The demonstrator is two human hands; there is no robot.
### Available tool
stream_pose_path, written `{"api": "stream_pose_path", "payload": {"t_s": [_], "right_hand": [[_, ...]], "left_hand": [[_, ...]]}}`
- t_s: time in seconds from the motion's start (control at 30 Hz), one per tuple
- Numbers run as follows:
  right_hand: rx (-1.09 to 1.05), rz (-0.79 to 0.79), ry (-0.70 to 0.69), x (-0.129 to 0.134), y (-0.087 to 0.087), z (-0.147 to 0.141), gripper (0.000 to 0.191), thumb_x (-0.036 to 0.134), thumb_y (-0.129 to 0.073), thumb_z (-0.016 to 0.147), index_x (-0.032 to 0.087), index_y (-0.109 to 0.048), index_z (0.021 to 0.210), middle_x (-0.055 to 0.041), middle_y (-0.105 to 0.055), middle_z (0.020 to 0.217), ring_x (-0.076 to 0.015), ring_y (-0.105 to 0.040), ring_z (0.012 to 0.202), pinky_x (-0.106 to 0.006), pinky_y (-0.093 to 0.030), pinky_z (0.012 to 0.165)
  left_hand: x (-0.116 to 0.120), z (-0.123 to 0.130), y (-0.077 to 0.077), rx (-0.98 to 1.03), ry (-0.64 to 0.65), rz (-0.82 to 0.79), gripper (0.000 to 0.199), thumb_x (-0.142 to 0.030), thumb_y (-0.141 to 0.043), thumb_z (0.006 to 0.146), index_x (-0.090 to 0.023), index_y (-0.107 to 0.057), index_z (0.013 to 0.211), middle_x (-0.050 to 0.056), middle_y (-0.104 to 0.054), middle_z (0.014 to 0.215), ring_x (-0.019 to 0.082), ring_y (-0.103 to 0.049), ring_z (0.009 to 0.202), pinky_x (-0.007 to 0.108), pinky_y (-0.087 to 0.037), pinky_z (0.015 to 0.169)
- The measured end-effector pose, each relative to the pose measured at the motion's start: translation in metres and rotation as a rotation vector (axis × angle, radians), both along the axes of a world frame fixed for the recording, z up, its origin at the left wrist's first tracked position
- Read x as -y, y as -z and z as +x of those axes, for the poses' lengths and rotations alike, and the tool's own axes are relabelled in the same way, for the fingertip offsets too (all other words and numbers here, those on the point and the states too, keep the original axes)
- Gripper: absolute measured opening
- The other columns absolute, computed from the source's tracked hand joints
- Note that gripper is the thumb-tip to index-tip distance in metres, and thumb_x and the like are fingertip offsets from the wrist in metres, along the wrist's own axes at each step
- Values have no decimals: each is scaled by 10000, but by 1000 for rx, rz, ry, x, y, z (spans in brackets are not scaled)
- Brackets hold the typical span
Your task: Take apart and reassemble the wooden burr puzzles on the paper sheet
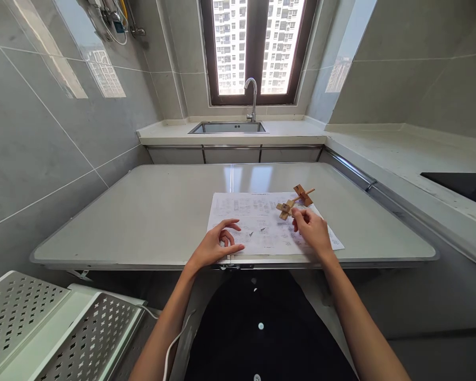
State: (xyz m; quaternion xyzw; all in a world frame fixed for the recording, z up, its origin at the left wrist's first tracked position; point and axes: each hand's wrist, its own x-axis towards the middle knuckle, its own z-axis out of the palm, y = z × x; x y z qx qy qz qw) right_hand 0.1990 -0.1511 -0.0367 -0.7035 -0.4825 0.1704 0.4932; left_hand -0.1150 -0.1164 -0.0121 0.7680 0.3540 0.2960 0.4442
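Note:
A small wooden assembly [285, 209] is pinched between the thumb and fingers of my right hand [310, 227], held over the right part of a printed sheet. It has two cross-shaped wooden pieces with dark markings, and a thin wooden dowel [310, 190] runs through the farther one. My left hand [221, 242] rests at the sheet's left edge, fingers loosely bent and thumb apart, holding nothing. Between my hands, two small metal pieces [263, 229], seemingly screws, lie on the paper sheet [238, 209]. Its fine diagrams are too small to read.
The sheet lies on a white folding table [162, 211] near its front edge. Beyond it are a counter with a sink [228, 128] and a faucet [254, 98]. A perforated pale green rack [87, 328] and a white cable [170, 344] are at lower left.

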Motion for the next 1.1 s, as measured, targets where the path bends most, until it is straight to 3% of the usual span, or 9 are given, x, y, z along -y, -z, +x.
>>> {"api": "stream_pose_path", "payload": {"t_s": [0.27, 0.53, 0.73, 0.87, 1.03, 1.1], "right_hand": [[234, -210, 346, -10, 10, 60, 434, 597, -504, 954, 229, -707, 845, -128, -790, 839, -326, -693, 846, -379, -439, 713], [283, -216, 373, -13, 24, 71, 470, 624, -523, 932, 210, -718, 827, -163, -784, 876, -333, -678, 825, -398, -433, 680], [265, -261, 366, -3, 22, 68, 592, 746, -457, 939, 222, -702, 810, -174, -776, 873, -353, -676, 856, -400, -439, 696], [227, -224, 250, 13, 20, 49, 588, 734, -413, 973, 244, -654, 756, -123, -757, 746, -308, -671, 744, -381, -436, 711], [137, -45, -156, 30, 17, 10, 596, 755, -443, 964, 232, -629, 748, -63, -733, 687, -220, -639, 617, -335, -447, 689], [140, -29, -227, 32, 16, 1, 573, 741, -469, 962, 229, -645, 772, -55, -734, 698, -217, -634, 636, -328, -442, 671]], "left_hand": [[-1, 1, -1, -12, 8, 16, 540, -389, -806, 841, -253, -625, 1331, 47, -720, 1133, 118, -620, 750, 283, -526, 737], [0, 2, -1, -12, 8, 12, 495, -401, -781, 860, -239, -643, 1307, 56, -737, 1100, 136, -632, 771, 288, -526, 731], [1, 2, -3, -21, -5, 10, 469, -459, -757, 880, -235, -666, 1282, 57, -745, 1076, 144, -633, 781, 299, -545, 758], [0, 2, -2, -28, -8, 11, 452, -468, -741, 898, -232, -672, 1277, 57, -745, 1066, 144, -634, 782, 294, -546, 759], [-1, 1, 1, -35, -11, 20, 463, -498, -722, 911, -230, -672, 1285, 59, -742, 1058, 147, -638, 790, 299, -554, 777], [-1, 1, 1, -42, -19, 21, 468, -513, -718, 911, -233, -673, 1283, 55, -743, 1042, 151, -637, 797, 305, -555, 793]]}}
